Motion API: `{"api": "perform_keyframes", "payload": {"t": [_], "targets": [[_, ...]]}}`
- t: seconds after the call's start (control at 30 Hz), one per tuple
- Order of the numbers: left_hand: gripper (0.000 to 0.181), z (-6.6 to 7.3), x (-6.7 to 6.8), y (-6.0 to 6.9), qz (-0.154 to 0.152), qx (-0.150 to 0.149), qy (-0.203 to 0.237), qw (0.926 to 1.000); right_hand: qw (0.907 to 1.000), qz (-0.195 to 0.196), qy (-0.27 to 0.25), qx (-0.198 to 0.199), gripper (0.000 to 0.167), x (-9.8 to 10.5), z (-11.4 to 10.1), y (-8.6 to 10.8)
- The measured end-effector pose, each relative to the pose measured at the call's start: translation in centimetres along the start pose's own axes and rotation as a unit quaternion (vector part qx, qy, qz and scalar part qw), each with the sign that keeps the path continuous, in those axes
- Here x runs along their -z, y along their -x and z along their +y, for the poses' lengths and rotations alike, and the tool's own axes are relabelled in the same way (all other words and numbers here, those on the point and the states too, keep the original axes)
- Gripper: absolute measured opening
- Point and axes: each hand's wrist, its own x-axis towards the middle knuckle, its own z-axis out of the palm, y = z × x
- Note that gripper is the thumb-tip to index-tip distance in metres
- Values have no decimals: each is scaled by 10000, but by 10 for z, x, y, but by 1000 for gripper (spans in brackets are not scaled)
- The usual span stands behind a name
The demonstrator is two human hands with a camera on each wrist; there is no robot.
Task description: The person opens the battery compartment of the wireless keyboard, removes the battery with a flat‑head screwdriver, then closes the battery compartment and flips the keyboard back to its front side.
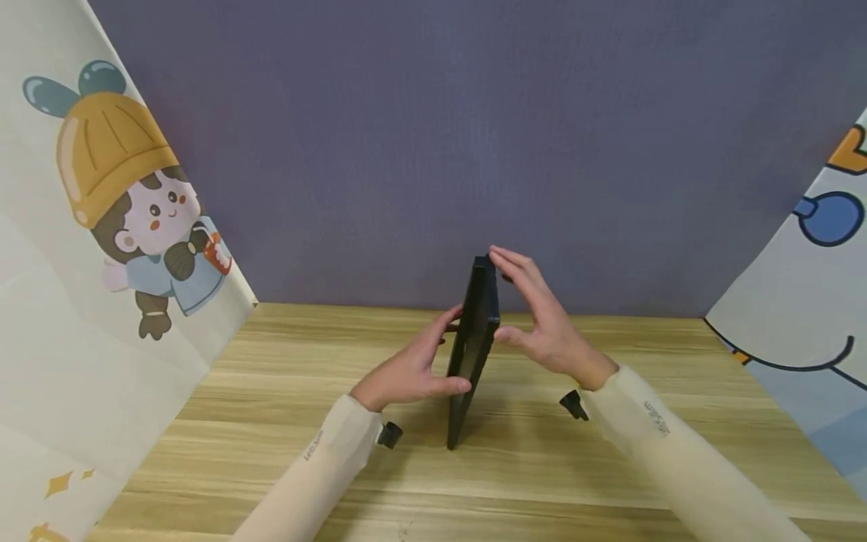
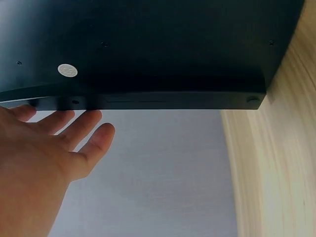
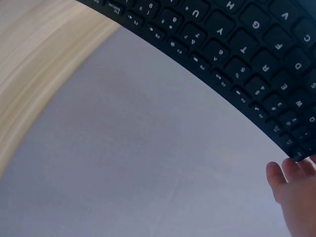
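Observation:
A black keyboard stands on end on the wooden table, tilted slightly, between my two hands. In the left wrist view its smooth underside shows a pale oval sticker and a long edge. My left hand has its fingertips against that edge, with the thumb held apart from the fingers. The right wrist view shows rows of keys with white letters. My right hand touches the keyboard's top corner with extended fingertips, its thumb near the keyed side. Part of that hand is out of frame in the right wrist view.
The wooden tabletop runs back to a grey-purple panel. Side walls with cartoon prints stand at the left and right. Small dark wrist-mounted pieces sit beside both sleeves.

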Motion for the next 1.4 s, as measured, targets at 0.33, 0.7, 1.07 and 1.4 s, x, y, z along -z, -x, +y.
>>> {"api": "perform_keyframes", "payload": {"t": [0.33, 0.7, 1.07, 1.4], "targets": [[103, -5, -12, 2, -316, 359, -243, 9986, 9999, 90, 73, -4, 92, 14, 0, 12], [106, -8, -19, 5, -647, 694, -166, 9954, 9996, -45, 174, -195, 88, 28, -4, 23], [112, -22, -25, 17, -1186, 1289, -434, 9836, 9995, -10, 151, -273, 85, 42, -4, 34], [111, -33, -20, 28, -1199, 1337, -785, 9806, 9962, -308, 406, -705, 78, 51, -27, 38]]}}
